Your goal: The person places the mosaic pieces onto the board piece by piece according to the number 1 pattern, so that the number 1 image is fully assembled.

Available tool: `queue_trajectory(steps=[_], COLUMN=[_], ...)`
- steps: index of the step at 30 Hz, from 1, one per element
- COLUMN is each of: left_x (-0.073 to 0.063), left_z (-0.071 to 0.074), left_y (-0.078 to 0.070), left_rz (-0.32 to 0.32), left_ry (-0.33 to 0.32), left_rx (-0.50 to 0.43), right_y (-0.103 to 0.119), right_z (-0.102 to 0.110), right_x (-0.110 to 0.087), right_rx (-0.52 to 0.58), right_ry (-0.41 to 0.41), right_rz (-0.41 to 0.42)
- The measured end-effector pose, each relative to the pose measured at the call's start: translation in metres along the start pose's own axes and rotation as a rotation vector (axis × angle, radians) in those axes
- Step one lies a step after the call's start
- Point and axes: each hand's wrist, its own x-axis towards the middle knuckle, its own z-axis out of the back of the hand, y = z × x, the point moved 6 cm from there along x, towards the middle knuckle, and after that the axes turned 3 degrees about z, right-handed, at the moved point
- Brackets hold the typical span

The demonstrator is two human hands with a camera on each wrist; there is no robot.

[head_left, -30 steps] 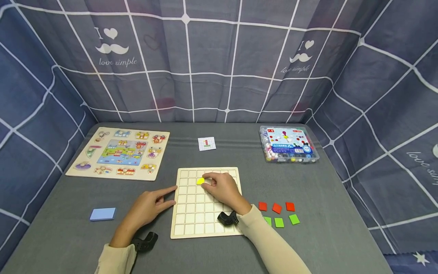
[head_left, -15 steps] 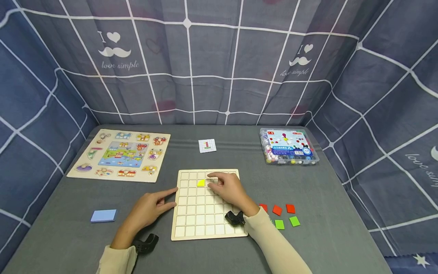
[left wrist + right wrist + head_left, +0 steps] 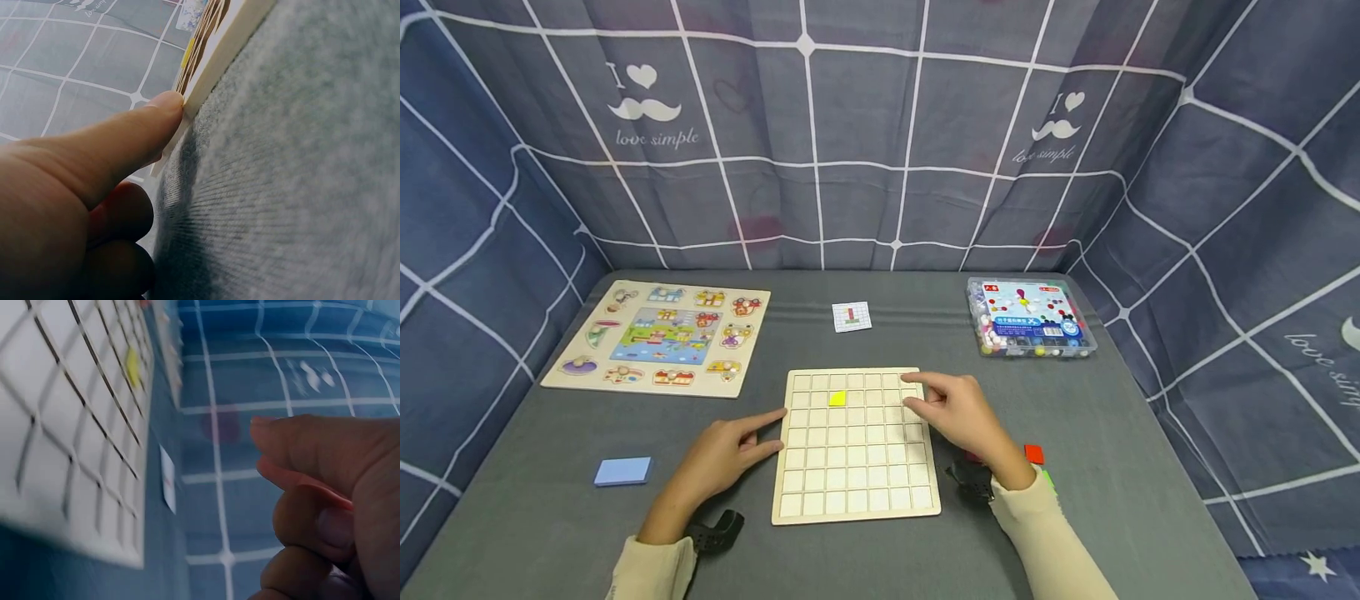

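Note:
A pale wooden grid board [image 3: 857, 479] lies mid-table, with one yellow square tile [image 3: 837, 398] in a cell of its second row from the back. My left hand [image 3: 722, 454] touches the board's left edge with outstretched index finger and thumb. In the left wrist view the thumb [image 3: 164, 103] presses against the board's side. Over the board's back right corner is my right hand [image 3: 958, 408], holding nothing, its thumb and index finger apart. The right wrist view shows the right hand [image 3: 337, 469] off the board, the yellow tile [image 3: 132, 367] farther away.
Red tiles [image 3: 1033, 454] and green tiles [image 3: 1049, 479] lie right of the board, partly hidden by the right arm. Behind stands a small pattern card [image 3: 852, 317]. A picture puzzle board [image 3: 658, 337] is at back left, a plastic box [image 3: 1032, 317] at back right, a blue block [image 3: 622, 471] at left.
The right hand has let go of the yellow tile and moved right, toward the board's right edge. The tile stays in its cell. The left hand keeps its place.

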Motion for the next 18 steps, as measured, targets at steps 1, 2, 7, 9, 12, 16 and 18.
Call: queue_trajectory(steps=[1,2,7,9,12,16,18], left_x=[0.000,0.000,0.002,0.002,0.003,0.003,0.002], left_z=[0.000,-0.001,0.001,0.002,0.005,0.003,0.001], left_y=[0.000,0.000,0.000,0.000,0.000,0.000,-0.001], left_rz=[0.000,-0.002,-0.021,-0.024,-0.019,0.002,0.009], left_ry=[0.001,0.002,-0.003,-0.010,-0.011,0.006,0.010], left_rx=[0.000,0.000,-0.007,-0.005,0.002,0.009,0.009], right_y=[-0.002,-0.004,-0.016,-0.021,-0.029,-0.039,-0.044], right_z=[0.008,0.016,0.048,0.054,0.059,0.059,0.056], right_x=[-0.004,-0.009,-0.030,-0.039,-0.052,-0.072,-0.081], right_rx=[-0.006,-0.014,-0.070,-0.083,-0.099,-0.128,-0.144], right_ry=[-0.015,-0.033,-0.091,-0.100,-0.099,-0.078,-0.063], right_rz=[-0.005,-0.008,-0.045,-0.063,-0.096,-0.148,-0.169])
